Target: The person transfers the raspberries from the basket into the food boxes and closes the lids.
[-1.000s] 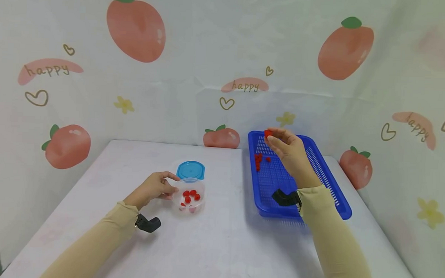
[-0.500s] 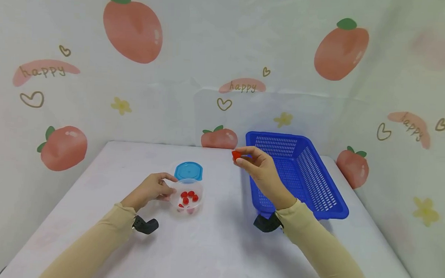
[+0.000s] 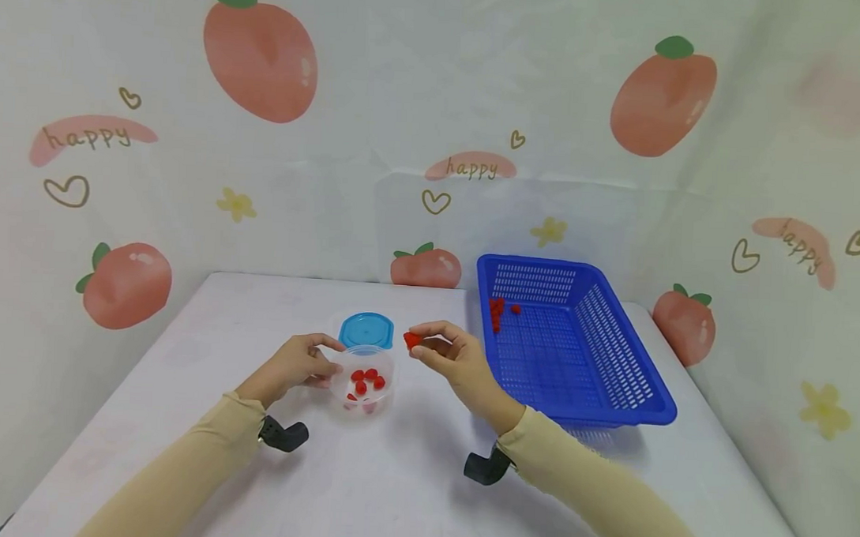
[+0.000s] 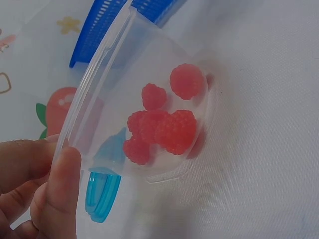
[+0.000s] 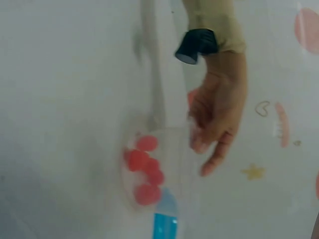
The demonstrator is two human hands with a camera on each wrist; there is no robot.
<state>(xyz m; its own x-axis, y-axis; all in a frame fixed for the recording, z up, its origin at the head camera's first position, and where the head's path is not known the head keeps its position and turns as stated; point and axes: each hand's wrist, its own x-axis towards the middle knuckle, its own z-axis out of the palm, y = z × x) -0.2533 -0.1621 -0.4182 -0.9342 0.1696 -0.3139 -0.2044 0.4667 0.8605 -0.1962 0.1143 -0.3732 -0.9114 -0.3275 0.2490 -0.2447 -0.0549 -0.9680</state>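
My left hand (image 3: 294, 370) pinches the rim of a clear round plastic tub (image 4: 159, 47) between thumb and fingers. The tub stands on the table with several red raspberries (image 4: 178, 132) in its bottom. Just right of the tub, my right hand (image 3: 462, 370) pinches one raspberry (image 3: 412, 341) in its fingertips, above table height. In the right wrist view, which is blurred, my left hand (image 5: 222, 107) appears at the tub's rim; the right hand does not show there.
A blue lid (image 3: 367, 329) lies just behind the tub. On the right stands a blue slatted plastic basket (image 3: 562, 352), with several red raspberries (image 3: 496, 312) at its far left corner. A printed cloth (image 3: 354, 203) hangs behind the white table (image 3: 408, 481).
My right hand has carried the raspberry leftward and down, from over the basket to beside the tub. My left hand has kept its hold on the tub.
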